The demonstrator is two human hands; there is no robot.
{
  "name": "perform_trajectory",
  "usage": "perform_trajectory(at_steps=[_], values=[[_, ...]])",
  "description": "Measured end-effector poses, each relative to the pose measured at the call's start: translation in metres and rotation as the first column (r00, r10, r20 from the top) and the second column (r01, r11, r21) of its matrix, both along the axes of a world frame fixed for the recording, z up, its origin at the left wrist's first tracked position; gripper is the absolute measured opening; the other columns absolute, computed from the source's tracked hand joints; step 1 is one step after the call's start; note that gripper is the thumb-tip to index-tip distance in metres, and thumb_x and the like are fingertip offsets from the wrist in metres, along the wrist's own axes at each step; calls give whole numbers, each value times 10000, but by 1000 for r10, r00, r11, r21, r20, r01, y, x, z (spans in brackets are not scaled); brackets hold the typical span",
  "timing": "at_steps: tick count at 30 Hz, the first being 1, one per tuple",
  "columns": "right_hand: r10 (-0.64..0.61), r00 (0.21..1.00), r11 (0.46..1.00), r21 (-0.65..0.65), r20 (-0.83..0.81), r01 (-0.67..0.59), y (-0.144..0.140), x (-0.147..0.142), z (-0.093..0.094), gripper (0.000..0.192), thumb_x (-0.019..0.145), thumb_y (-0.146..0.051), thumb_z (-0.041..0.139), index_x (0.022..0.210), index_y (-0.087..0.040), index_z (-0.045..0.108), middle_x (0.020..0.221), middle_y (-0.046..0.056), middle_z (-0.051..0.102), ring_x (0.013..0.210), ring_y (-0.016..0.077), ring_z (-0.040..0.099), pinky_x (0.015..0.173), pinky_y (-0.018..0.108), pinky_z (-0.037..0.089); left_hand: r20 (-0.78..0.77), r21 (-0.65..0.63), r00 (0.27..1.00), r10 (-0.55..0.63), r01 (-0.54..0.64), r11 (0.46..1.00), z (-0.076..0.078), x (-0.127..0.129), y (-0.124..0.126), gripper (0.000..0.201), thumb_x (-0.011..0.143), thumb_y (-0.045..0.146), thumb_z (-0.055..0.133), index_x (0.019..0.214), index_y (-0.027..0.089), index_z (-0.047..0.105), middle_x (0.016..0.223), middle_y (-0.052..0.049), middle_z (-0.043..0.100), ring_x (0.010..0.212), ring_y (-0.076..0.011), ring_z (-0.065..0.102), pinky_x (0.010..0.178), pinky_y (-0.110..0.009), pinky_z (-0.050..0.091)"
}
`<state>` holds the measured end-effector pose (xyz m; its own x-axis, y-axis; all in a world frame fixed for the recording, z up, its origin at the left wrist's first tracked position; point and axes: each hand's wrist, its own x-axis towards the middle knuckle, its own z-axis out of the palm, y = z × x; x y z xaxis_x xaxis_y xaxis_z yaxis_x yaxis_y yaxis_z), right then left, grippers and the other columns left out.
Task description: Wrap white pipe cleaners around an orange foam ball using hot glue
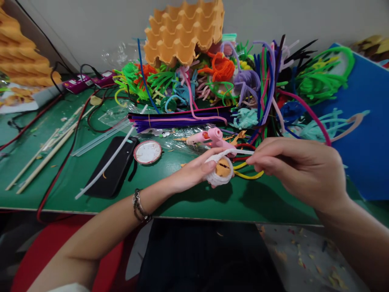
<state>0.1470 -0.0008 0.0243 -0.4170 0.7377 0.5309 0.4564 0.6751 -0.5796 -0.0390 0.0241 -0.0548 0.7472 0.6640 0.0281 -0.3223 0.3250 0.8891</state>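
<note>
My left hand is closed around a small orange cardboard cup, its open end facing me, with a dark slit showing inside. White pipe cleaner is coiled around the cup's rim. From the coil a loose length runs to the right, where my right hand pinches its end between thumb and fingers. Just behind the cup lies a pink hot glue gun, partly hidden by my left hand. Yellow loops lie on the table between my two hands.
A black phone lies left with a white pipe cleaner across it, near a round white lid. Wooden sticks and red-black cables are further left. Behind are heaped pipe cleaners, an egg tray and a blue board.
</note>
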Motion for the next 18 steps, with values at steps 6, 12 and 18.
perform_trajectory(at_steps=[6,12,18], values=[[-17,996,999,-38,86,21,0,-4,2,250,860,-231,491,627,-207,581,561,-20,623,448,74,529,418,193,388,62,-2,998,2,-2,1000,0,2,1,630,734,587,569,1183,161,453,840,-31,570,569,-71,498,441,-161,384],[-77,982,991,-95,171,95,-5,0,0,116,765,-258,636,666,-198,626,584,-16,664,454,92,571,451,196,428,117,-16,993,18,-17,1000,-1,4,2,579,736,549,596,1152,163,480,804,-16,554,566,-73,498,443,-166,394],[-67,974,995,-53,218,80,-7,4,4,139,779,-278,619,664,-201,626,615,-1,677,513,113,612,482,202,451,124,-13,992,28,-27,1000,-3,4,3,525,746,520,603,1122,168,501,828,-22,557,583,-76,506,457,-170,405]])
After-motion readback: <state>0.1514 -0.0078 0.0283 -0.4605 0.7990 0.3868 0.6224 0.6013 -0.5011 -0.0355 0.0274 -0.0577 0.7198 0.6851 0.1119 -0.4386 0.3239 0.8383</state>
